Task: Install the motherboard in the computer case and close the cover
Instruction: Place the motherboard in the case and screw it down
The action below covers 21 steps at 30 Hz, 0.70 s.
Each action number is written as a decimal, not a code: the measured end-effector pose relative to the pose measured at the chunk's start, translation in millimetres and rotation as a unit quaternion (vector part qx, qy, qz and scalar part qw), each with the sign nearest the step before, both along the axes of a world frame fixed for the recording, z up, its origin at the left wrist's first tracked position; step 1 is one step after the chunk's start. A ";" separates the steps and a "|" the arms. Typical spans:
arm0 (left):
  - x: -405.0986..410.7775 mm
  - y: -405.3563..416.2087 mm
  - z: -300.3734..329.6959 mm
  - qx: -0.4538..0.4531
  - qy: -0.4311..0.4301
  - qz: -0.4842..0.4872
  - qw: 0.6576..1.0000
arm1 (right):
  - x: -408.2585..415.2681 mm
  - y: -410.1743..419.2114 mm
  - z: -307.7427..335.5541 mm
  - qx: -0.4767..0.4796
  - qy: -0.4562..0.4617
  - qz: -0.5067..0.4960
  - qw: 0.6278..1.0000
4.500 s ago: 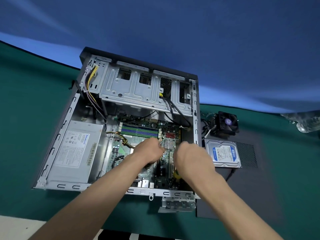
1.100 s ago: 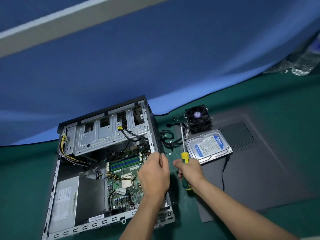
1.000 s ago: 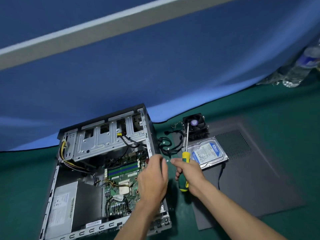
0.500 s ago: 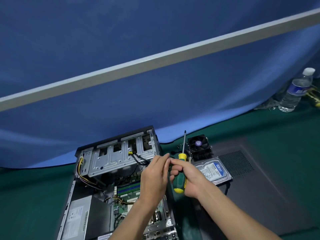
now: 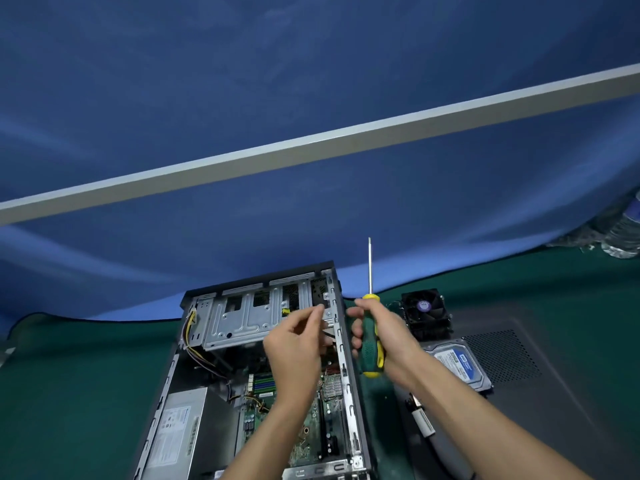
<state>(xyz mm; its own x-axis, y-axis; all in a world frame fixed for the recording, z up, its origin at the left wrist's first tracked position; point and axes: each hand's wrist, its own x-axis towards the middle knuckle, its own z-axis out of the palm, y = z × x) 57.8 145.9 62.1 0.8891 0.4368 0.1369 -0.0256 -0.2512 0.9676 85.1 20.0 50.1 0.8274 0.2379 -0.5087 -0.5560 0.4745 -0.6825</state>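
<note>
A green cloth-covered table (image 5: 69, 393) is seen below a blue fabric backdrop (image 5: 242, 81) crossed by a pale grey bar (image 5: 311, 147). On the table, at left of centre, an open black and bare-metal computer case (image 5: 348, 382) is laid on its side with the cover off. Within it, a grey boxed power supply (image 5: 180, 431) is set at the near left, a silver perforated drive cage (image 5: 242, 320) at the far end, and yellow and black cables (image 5: 190, 327) are run along the left wall. The green motherboard (image 5: 311, 417) is seated flat on the case floor, partly hidden by the left forearm. The left hand (image 5: 294, 348) is raised above the case, thumb and forefinger pinched together; whether anything is held between them cannot be told. The right hand (image 5: 384, 344) is closed around the green and yellow handle of a screwdriver (image 5: 370, 337), whose shaft is pointed upward. Right of the case, a black finned cooler fan (image 5: 426, 317) and a silver hard drive with a blue label (image 5: 457, 365) are placed on a dark grey vented side panel (image 5: 554, 393) lying flat. A clear plastic bottle (image 5: 623, 233) is noted, blurred, at the far right edge.
</note>
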 end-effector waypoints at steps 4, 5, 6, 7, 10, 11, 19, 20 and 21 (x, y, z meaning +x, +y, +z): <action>5.3 19.0 13.6 -0.209 0.068 0.102 0.970 | 4.1 0.5 3.5 -0.221 -0.152 0.039 0.963; 5.9 24.2 17.8 -0.247 0.073 0.112 0.960 | 3.4 -0.2 4.9 -0.274 -0.210 0.056 0.937; 6.2 29.5 22.1 -0.287 0.077 0.115 0.948 | 2.0 -1.5 6.0 -0.325 -0.267 0.075 0.904; 6.2 34.6 26.0 -0.325 0.082 0.114 0.935 | 0.9 -3.0 7.3 -0.374 -0.312 0.095 0.868; 7.0 49.1 34.0 -0.416 0.098 0.111 0.897 | -1.6 -4.4 15.5 -0.495 -0.373 0.129 0.774; 7.5 53.4 35.7 -0.440 0.099 0.109 0.886 | -2.3 -3.6 17.4 -0.512 -0.381 0.133 0.758; 3.1 67.1 32.7 -0.517 0.095 0.081 0.847 | -5.6 -5.2 12.9 -0.521 -0.404 0.143 0.739; 2.2 66.7 31.6 -0.516 0.093 0.080 0.848 | -6.0 -4.7 12.7 -0.520 -0.403 0.144 0.739; 1.7 66.4 30.6 -0.514 0.091 0.079 0.849 | -6.5 -4.2 12.6 -0.520 -0.401 0.145 0.741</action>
